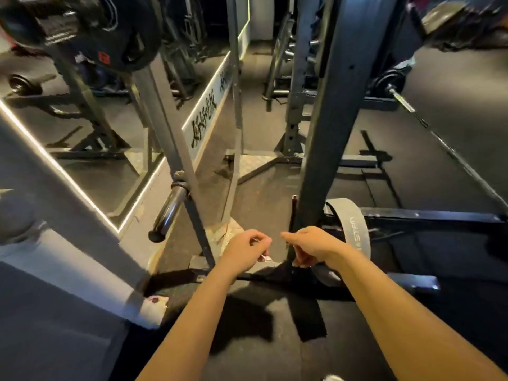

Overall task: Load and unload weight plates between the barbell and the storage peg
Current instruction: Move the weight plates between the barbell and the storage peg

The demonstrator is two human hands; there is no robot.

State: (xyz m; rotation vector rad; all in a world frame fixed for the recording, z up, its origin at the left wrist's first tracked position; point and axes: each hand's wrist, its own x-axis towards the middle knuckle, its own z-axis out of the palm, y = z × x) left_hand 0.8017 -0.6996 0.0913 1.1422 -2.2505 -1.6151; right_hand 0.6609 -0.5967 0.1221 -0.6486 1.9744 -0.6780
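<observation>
Here, grey plate (349,232) behind right hand (313,247)

Storage peg (169,210) is jutting out left of my left hand (245,250); rack upright (327,127) is standing behind my right hand (313,247), belt (350,229) lying right.

You can read only part of a word, "STAR", in pale letters on the grey weight plate (350,229) at the rack foot. The black brush script on the white mirror band (204,112) is illegible.
</observation>
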